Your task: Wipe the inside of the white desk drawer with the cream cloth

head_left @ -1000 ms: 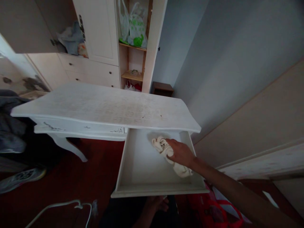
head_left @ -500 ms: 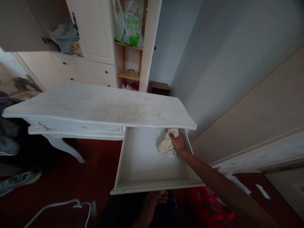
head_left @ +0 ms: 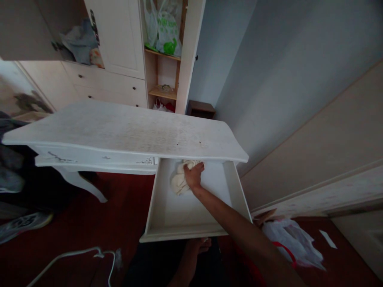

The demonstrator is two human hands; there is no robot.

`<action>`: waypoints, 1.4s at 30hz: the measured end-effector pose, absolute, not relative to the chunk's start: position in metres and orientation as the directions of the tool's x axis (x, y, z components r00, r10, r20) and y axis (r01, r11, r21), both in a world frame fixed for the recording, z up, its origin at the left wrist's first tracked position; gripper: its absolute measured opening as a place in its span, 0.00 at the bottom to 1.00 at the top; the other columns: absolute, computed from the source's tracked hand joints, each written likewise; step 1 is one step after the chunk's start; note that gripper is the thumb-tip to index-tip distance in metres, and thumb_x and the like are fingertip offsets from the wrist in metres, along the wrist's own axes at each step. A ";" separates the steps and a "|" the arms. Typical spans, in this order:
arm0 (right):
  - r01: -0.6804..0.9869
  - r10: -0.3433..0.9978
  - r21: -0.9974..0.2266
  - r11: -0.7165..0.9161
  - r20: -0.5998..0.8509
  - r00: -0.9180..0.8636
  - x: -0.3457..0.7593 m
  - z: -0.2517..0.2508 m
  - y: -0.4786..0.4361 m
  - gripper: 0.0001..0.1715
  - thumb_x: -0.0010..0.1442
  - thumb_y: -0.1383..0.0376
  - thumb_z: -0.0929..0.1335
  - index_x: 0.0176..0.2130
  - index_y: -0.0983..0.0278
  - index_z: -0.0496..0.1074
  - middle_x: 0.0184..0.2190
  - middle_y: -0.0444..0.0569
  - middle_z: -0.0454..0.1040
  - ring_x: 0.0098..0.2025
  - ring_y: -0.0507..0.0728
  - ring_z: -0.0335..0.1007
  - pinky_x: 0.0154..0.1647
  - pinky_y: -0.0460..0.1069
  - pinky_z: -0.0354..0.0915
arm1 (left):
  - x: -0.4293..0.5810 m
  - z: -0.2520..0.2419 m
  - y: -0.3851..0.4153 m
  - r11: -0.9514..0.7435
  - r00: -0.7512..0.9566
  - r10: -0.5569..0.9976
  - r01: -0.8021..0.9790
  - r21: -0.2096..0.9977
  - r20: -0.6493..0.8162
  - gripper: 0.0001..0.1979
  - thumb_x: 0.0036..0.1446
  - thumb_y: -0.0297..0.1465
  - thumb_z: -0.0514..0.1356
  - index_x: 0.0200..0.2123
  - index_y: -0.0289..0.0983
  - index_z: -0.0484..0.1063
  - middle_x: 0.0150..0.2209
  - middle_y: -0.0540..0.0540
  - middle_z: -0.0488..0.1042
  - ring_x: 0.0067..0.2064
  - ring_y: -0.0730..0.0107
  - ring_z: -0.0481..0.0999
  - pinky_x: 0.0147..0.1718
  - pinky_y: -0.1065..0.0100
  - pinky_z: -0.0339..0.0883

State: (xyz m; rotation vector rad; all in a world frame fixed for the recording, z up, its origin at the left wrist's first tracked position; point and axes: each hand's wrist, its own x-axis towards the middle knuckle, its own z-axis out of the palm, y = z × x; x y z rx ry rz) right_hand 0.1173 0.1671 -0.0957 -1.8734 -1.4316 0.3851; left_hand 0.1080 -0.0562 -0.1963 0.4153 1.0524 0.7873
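In the head view, my right hand (head_left: pixel 194 175) is closed on a crumpled cream cloth (head_left: pixel 180 181), pressing it against the drawer floor near the back left. The white drawer (head_left: pixel 191 233) is pulled out from a white desk (head_left: pixel 119 127). Below the drawer front is my left hand (head_left: pixel 199 248), its fingers curled at the lower edge, partly in shadow. A small pale spot shows by its fingertips, too small to name.
Behind the desk stands a white wardrobe (head_left: pixel 119 44) with plastic bags (head_left: pixel 167 34) on a shelf. A white cable (head_left: pixel 72 253) and a shoe (head_left: pixel 25 227) lie on the floor at left. At right are a plastic bag (head_left: pixel 296 241) and the wall (head_left: pixel 299 139).
My right hand has moved left across the drawer with the cloth, from its back right to its back left. My left hand has stayed under the drawer front.
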 end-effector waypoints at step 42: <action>0.435 0.236 -0.654 0.618 -0.374 -0.897 0.122 -0.056 0.090 0.31 0.47 0.74 0.70 0.52 0.60 0.77 0.46 0.46 0.80 0.44 0.57 0.76 0.43 0.45 0.65 | 0.105 -0.182 -0.071 0.535 0.194 0.828 -0.555 0.637 -0.526 0.34 0.34 0.54 0.70 0.34 0.28 0.77 0.35 0.31 0.80 0.39 0.47 0.80 0.43 0.51 0.71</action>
